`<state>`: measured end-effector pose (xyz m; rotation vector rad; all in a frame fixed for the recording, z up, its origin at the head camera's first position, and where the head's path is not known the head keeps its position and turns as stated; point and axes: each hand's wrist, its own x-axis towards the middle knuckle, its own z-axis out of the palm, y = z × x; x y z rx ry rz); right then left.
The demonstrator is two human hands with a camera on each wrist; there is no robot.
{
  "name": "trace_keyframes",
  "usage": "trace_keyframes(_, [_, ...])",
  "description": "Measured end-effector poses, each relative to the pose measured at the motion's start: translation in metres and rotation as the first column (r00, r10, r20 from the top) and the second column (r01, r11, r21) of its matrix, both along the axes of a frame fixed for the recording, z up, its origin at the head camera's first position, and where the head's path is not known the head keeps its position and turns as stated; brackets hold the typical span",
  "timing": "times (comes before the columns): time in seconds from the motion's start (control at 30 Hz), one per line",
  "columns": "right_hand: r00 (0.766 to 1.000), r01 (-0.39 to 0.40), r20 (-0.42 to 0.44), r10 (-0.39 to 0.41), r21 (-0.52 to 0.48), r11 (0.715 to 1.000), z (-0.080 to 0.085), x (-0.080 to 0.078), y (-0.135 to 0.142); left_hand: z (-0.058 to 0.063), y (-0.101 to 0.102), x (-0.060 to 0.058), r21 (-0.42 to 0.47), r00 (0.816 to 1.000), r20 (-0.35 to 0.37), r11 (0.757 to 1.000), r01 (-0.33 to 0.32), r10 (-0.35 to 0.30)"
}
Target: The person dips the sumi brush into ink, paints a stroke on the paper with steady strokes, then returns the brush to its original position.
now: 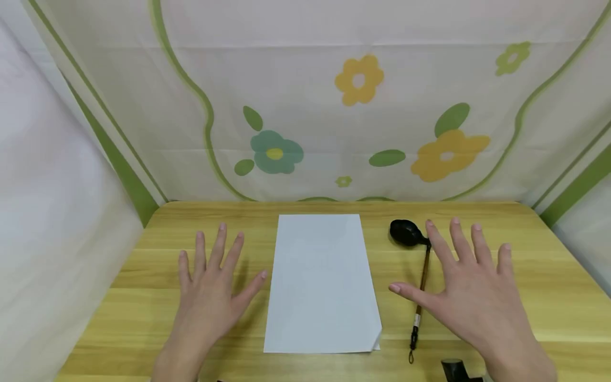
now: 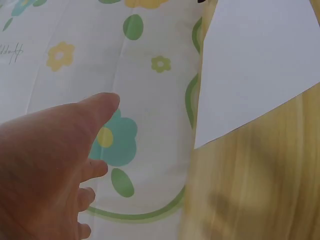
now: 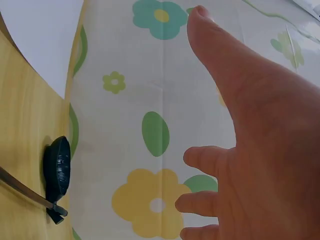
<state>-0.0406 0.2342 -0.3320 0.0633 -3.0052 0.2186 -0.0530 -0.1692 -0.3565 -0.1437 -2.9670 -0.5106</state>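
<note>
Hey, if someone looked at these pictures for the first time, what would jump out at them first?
Probably the two open hands, the left hand and the right hand, spread above the wooden table on either side of a blank white sheet of paper. Next, the bright flowered cloth backdrop behind the table. Under the right hand's thumb lies a calligraphy brush, its tip at a small black ink dish.
</note>
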Motion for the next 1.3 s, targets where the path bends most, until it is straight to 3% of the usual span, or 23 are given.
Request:
trace_keyframes(0.17, [1.000, -0.007, 0.011, 0.007, -0.011, 1.000, -0.008, 0.004, 0.000, -0.008, 0.002, 0.002, 0.010, 1.000, -0.001, 1.000, 0.018, -0.018])
trace_keyframes(0.43, [0.999, -0.030, 0.012, 0.030, -0.009, 1.000, -0.016, 0.006, -0.002, -0.030, 0.003, 0.011, 0.054, 1.000, 0.021, 0.998, 0.016, -0.018])
trace_keyframes(0.6, [0.999, -0.032, 0.014, 0.033, -0.015, 0.999, -0.018, 0.006, 0.001, -0.037, 0.005, 0.009, 0.053, 1.000, 0.014, 0.998, 0.020, -0.020])
trace_keyframes(0.7, [0.999, -0.039, 0.014, 0.039, -0.037, 0.999, -0.018, 0.006, 0.005, -0.040, 0.008, 0.007, 0.111, 0.999, -0.017, 0.993, 0.040, -0.038])
trace_keyframes(0.8, [0.998, -0.061, -0.019, 0.060, -0.081, 0.995, -0.018, 0.005, 0.009, -0.042, 0.011, 0.006, 0.238, 0.998, -0.048, 0.969, 0.060, -0.050])
trace_keyframes(0.9, [0.993, -0.091, -0.083, 0.082, -0.120, 0.989, -0.019, 0.004, 0.012, -0.043, 0.013, 0.004, 0.400, 0.996, -0.077, 0.914, 0.073, -0.046])
trace_keyframes(0.97, [0.986, -0.117, -0.136, 0.097, -0.148, 0.982, -0.022, 0.004, 0.014, -0.044, 0.015, 0.003, 0.509, 0.997, -0.069, 0.859, 0.060, -0.029])
trace_keyframes(1.07, [0.971, -0.161, -0.207, 0.119, -0.202, 0.966, -0.028, 0.004, 0.015, -0.046, 0.016, 0.001, 0.661, 1.000, -0.014, 0.750, 0.020, -0.014])
trace_keyframes(1.17, [0.947, -0.214, -0.292, 0.136, -0.253, 0.944, -0.037, 0.005, 0.015, -0.050, 0.017, 0.000, 0.759, 0.998, 0.064, 0.650, -0.033, -0.024])
trace_keyframes(1.23, [0.932, -0.232, -0.338, 0.134, -0.270, 0.934, -0.043, 0.005, 0.016, -0.056, 0.017, -0.001, 0.793, 0.994, 0.095, 0.607, -0.046, -0.050])
trace_keyframes(1.3, [0.919, -0.236, -0.377, 0.113, -0.298, 0.925, -0.050, 0.004, 0.017, -0.062, 0.017, -0.002, 0.811, 0.992, 0.102, 0.584, -0.037, -0.079])
